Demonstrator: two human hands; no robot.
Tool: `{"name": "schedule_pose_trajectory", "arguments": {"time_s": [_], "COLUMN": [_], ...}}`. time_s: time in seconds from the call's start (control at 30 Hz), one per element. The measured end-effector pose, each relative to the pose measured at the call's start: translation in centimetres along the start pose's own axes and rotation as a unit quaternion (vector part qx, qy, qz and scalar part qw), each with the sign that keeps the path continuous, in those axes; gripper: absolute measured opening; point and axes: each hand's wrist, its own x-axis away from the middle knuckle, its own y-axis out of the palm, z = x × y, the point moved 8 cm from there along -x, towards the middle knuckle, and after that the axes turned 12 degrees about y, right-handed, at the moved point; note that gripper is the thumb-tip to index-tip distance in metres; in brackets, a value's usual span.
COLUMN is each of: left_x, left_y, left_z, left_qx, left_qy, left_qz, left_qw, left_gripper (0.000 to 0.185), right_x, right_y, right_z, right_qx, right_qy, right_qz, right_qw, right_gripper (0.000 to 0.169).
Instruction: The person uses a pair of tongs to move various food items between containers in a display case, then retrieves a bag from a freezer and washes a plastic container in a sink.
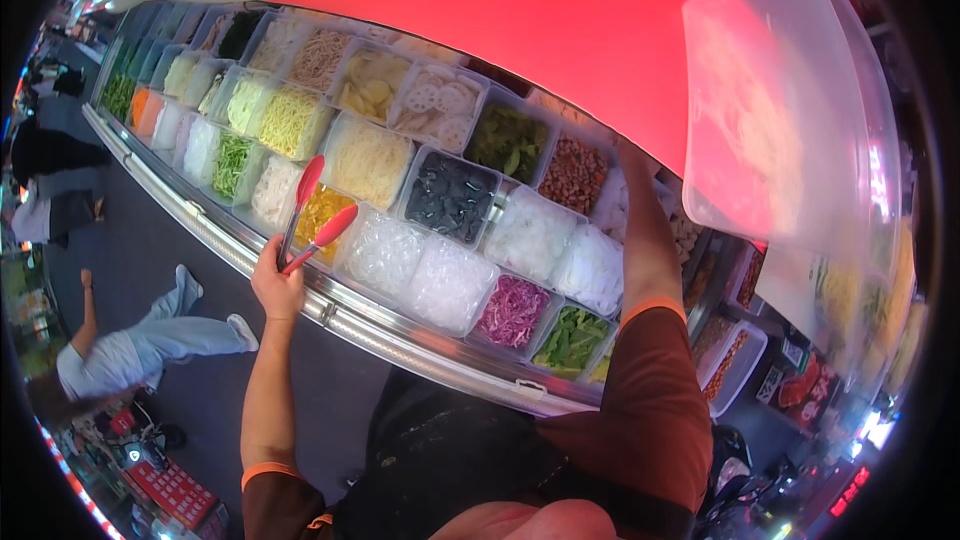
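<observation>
My left hand (279, 285) grips a pair of tongs (294, 236) with red tips. The tips stand apart over the near edge of the food counter, close to a tub of yellow strips (319, 219) and a tub of white pieces (276, 191). My right forearm (651, 232) reaches across the tubs at the right. The right hand is hidden behind the large red panel (525, 37). Beside that forearm are a tub of diced reddish-brown food (574, 174) and a tub of white noodles (591, 268).
Open plastic tubs hold dark leafy greens (510, 139), lotus root slices (437, 101), black pieces (452, 195) and shredded purple cabbage (513, 310). A metal rail (420, 364) edges the counter. Translucent plastic (780, 112) hangs at upper right. A person (165, 349) is on the walkway at left.
</observation>
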Motion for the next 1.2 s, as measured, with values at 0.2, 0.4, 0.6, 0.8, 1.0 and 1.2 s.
{"name": "schedule_pose_trajectory", "arguments": {"time_s": [0.2, 0.4, 0.6, 0.8, 1.0, 1.2], "left_x": [-0.4, 0.0, -0.1, -0.8, -0.3, -0.1], "left_y": [-0.4, 0.2, -0.8, -0.8, -0.4, -1.3], "left_z": [0.1, -1.0, 0.4, 0.7, -0.1, 0.7], "left_qx": [0.001, -0.003, -0.008, -0.017, 0.013, -0.026], "left_qy": [-0.011, -0.002, -0.008, 0.018, -0.018, 0.004], "left_qz": [0.015, 0.004, 0.013, 0.018, 0.004, 0.018], "left_qw": [1.000, 1.000, 1.000, 1.000, 1.000, 0.999], "left_gripper": [0.038, 0.035, 0.032, 0.035, 0.034, 0.035], "right_x": [-1.0, -0.5, 3.0, -0.1, -1.2, 5.6], "right_y": [0.9, -0.4, -3.1, -0.3, 2.6, -5.3], "right_z": [-2.4, -1.8, -5.0, -4.1, -4.1, -12.3], "right_qx": [0.033, 0.014, -0.059, 0.055, 0.290, -0.024], "right_qy": [-0.018, -0.009, -0.008, 0.012, -0.194, -0.038], "right_qz": [-0.025, -0.018, -0.011, -0.019, -0.032, 0.052], "right_qw": [0.999, 1.000, 0.998, 0.998, 0.937, 0.998], "right_gripper": [0.058, 0.059, 0.060, 0.039, 0.037, 0.048]}}
